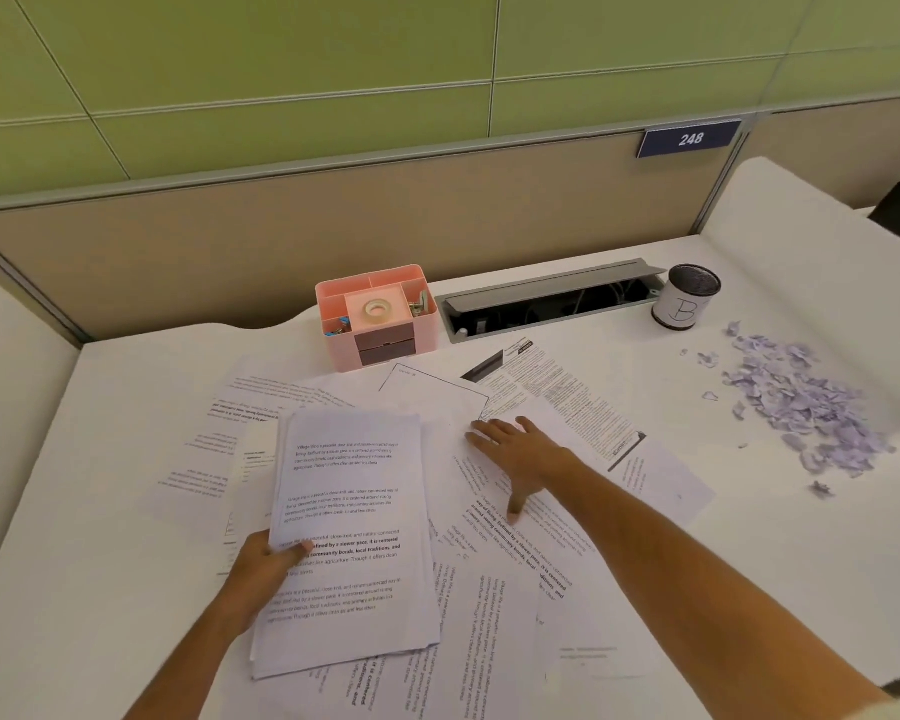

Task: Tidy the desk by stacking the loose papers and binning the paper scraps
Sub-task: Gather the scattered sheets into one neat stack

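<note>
— What's the left hand [261, 569] doing?
— Gripping a gathered stack of papers [349, 537] at its left edge, thumb on top.
— And the right hand [515, 454]?
— Flat, fingers [481, 433] spread, pressing on loose sheets [494, 579] strewn over the white counter [100, 485].
— Scraps?
— A lilac pile of paper scraps [801, 402] lies far right, near a dark mesh cup [687, 298] marked B. A pink organizer [378, 314] stands behind the sheets.

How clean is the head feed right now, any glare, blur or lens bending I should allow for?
Head view: even, soft light with only faint shadows; the white desk is bright but not washed out; the text on the stack in the left hand is soft but partly readable; the wide lens bows the partition and desk edges.
</note>
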`<state>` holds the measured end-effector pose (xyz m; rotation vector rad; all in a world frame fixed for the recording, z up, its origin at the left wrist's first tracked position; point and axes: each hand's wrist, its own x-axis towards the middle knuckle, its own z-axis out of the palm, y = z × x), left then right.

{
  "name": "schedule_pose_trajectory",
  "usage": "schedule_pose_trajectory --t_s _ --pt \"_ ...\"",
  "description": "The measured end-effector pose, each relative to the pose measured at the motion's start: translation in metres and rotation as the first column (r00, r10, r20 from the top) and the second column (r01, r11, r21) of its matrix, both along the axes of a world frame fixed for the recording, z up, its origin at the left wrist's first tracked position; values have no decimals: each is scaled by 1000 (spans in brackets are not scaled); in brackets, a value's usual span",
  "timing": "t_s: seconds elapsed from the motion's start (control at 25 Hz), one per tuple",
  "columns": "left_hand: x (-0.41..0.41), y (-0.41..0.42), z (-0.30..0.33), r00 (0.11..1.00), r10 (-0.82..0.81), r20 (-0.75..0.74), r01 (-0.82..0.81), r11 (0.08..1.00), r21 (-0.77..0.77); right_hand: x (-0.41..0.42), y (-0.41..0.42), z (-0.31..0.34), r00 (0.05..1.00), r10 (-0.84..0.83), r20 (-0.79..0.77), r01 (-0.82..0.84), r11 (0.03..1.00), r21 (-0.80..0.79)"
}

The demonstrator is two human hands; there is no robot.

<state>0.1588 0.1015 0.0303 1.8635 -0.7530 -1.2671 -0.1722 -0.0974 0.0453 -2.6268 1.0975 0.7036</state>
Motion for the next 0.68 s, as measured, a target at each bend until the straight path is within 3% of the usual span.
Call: schedule_pose_trajectory --t_s 0.36,0.68 --pt "3 5 -5 999 45 4 -45 999 12 -5 6 0 1000 4 2 -3 995 -102" --pt "7 5 -9 996 83 12 -83 996 19 -7 6 24 998 -63 31 66 993 -96"
